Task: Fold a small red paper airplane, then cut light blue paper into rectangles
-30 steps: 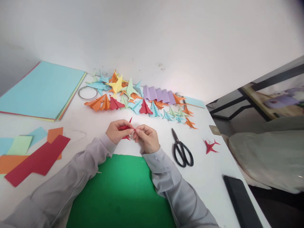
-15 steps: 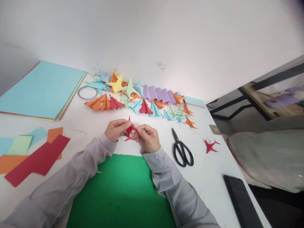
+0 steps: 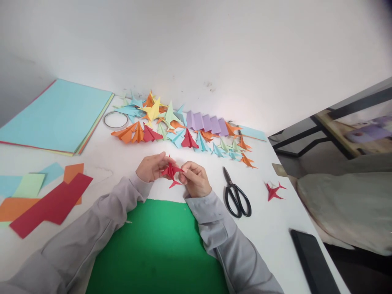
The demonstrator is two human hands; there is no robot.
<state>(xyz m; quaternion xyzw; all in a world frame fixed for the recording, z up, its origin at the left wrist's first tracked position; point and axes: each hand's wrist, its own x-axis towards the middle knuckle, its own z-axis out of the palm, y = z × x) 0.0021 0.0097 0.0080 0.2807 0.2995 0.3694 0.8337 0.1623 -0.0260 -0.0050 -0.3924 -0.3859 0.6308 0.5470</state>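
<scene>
A small folded red paper plane [image 3: 171, 170] is held between my two hands, just beyond the far edge of a green mat [image 3: 156, 245]. Its nose points away and its forked tail points toward me. My left hand [image 3: 150, 167] has its fingers closed about the plane's left side, partly hiding that wing. With thumb and forefinger, my right hand [image 3: 196, 179] pinches the tip of the right wing. Another red paper plane [image 3: 274, 191] lies far to the right on the white table [image 3: 263, 245].
Black-handled scissors [image 3: 235, 196] lie right of my hands. Folded paper planes [image 3: 153, 109] and pleated purple paper [image 3: 206, 122] line the wall. Leftward are coloured sheets [image 3: 61, 116], a tape roll [image 3: 115, 119] and a red strip [image 3: 58, 202]. A black phone-like slab [image 3: 314, 261] lies near the right edge.
The red plane has turned in my fingers, showing more of its body, with its tail shifted right. My left fingers have lifted slightly off its middle. The view has shifted a little.
</scene>
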